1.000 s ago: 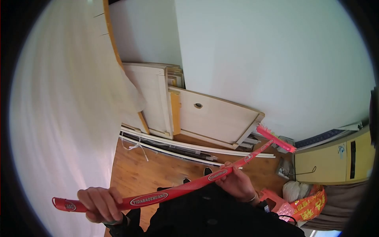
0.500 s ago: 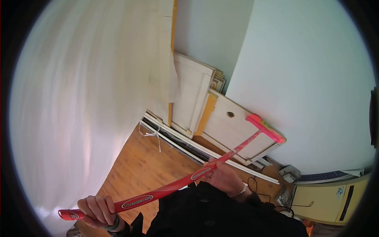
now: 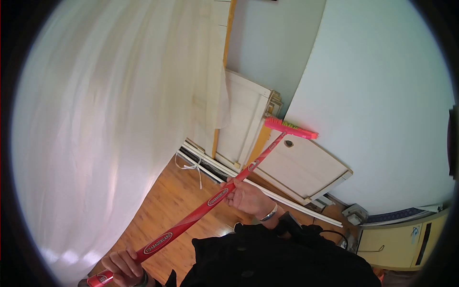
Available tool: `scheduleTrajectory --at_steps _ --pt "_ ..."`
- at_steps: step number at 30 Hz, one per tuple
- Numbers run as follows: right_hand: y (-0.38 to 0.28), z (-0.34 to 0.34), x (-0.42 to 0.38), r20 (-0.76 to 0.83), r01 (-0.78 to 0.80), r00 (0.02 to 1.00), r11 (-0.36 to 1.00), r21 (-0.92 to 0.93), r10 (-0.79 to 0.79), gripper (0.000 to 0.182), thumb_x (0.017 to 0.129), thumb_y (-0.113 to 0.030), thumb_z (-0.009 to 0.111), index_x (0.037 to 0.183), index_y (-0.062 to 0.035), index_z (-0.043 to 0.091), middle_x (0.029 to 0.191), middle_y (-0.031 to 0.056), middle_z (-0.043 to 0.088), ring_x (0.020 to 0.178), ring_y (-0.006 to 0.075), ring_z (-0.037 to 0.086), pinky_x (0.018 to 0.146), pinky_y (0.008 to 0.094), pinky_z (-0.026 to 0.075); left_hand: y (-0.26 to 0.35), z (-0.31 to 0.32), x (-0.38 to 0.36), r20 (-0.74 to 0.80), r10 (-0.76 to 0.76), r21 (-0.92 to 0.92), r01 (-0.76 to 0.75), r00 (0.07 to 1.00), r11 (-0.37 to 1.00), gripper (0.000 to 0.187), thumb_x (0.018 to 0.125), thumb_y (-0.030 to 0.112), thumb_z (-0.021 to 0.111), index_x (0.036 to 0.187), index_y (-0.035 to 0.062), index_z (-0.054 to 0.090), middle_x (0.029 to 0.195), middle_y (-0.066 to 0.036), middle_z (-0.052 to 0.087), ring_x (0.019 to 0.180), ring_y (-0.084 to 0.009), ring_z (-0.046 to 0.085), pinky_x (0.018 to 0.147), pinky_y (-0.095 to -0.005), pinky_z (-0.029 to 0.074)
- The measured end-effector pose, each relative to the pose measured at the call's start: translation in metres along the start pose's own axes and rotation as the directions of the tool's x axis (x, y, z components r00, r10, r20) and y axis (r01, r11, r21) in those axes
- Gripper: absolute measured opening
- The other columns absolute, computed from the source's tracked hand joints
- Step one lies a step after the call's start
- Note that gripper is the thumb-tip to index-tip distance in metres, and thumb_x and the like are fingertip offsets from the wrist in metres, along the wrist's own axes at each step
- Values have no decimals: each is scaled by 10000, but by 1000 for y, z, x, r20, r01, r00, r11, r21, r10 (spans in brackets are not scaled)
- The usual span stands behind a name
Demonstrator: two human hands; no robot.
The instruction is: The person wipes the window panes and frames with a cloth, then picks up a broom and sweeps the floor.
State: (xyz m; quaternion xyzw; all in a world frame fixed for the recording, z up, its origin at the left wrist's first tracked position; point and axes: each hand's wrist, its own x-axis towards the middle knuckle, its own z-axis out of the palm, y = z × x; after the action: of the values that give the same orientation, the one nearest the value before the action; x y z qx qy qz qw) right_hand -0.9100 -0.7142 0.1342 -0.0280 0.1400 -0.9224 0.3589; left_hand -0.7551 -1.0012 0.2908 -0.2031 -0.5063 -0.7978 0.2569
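A red broom (image 3: 189,221) with a pink and yellow-green bristled head (image 3: 291,128) slants up across the view, its head raised in front of the leaning panels and the wall. My left hand (image 3: 123,267) is wrapped round the handle near its lower end. Farther up the handle, my right hand (image 3: 247,197) grips it, palm partly turned to the camera, with a bracelet at the wrist. Lettered oval labels show along the handle. The tips of some fingers are hidden behind it.
A white curtain (image 3: 119,119) hangs along the left. Pale wooden panels (image 3: 296,167) lean against the wall. White rails (image 3: 287,201) tied with a white strip lie on the wooden floor (image 3: 158,205). A yellowish cabinet (image 3: 389,244) stands at the right.
The broom's head has moved left and up in the view, and the handle is steeper. My right hand has shifted left and slightly up; my left hand is a little lower.
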Motion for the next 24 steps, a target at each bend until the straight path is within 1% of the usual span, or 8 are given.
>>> scheduleTrajectory --at_steps 5,8,11,14,15,18,20,24 --pt "18 10 -14 -57 -34 997 989 141 42 223 942 -283 442 985 -81 529 1082 68 570 1021 187 530 912 346 412 13 -2 10 37 4 -141 2 999 990 329 845 155 616 676 150 334 508 36 383 446 -75 409 638 -268 351" --pt "16 28 -19 -66 -51 996 995 88 57 210 939 -269 452 965 -82 542 1079 68 570 1034 189 527 914 347 412 18 -1 15 52 17 -251 -3 998 968 334 816 73 622 655 154 341 503 40 387 446 -63 405 621 -248 335" --pt "10 34 -14 -37 -73 996 991 115 78 172 935 -247 465 995 -106 543 1088 63 573 1027 191 533 921 359 403 23 5 18 -10 120 -344 -117 993 932 325 796 18 597 660 155 336 548 39 374 484 -64 398 648 -260 341" --pt "11 27 0 7 -83 997 988 127 83 187 936 -243 463 1048 -112 535 1081 57 581 1009 189 539 894 347 407 18 6 8 -149 94 -287 -135 984 948 317 805 15 584 661 143 333 577 29 341 510 -80 366 726 -296 368" --pt "14 11 9 -33 -115 992 985 128 120 169 937 -237 465 1007 -103 538 1080 56 579 1006 180 539 888 339 417 14 3 7 -130 37 -259 -70 991 963 312 823 24 562 658 132 320 586 20 306 527 -96 332 815 -336 376" --pt "24 -23 28 -50 -170 982 971 166 181 164 930 -225 481 995 -88 545 1077 49 578 982 157 544 874 315 428 -5 9 5 -217 -32 -170 -5 976 985 309 855 55 528 652 130 306 585 17 291 529 -104 322 868 -353 370" --pt "31 -29 31 -149 -319 925 926 201 351 189 924 -224 495 1035 -78 543 1079 39 577 984 145 536 867 300 428 -9 -4 -5 -244 -32 -122 2 969 993 305 872 82 505 651 127 300 587 16 281 532 -107 314 857 -338 373" --pt "49 -63 38 -178 -395 882 890 228 437 217 913 -240 516 1054 -77 546 1066 29 582 972 138 528 858 295 428 -29 -15 -25 -403 -93 -119 48 910 992 251 873 83 469 664 119 335 589 20 289 534 -101 320 866 -352 387"
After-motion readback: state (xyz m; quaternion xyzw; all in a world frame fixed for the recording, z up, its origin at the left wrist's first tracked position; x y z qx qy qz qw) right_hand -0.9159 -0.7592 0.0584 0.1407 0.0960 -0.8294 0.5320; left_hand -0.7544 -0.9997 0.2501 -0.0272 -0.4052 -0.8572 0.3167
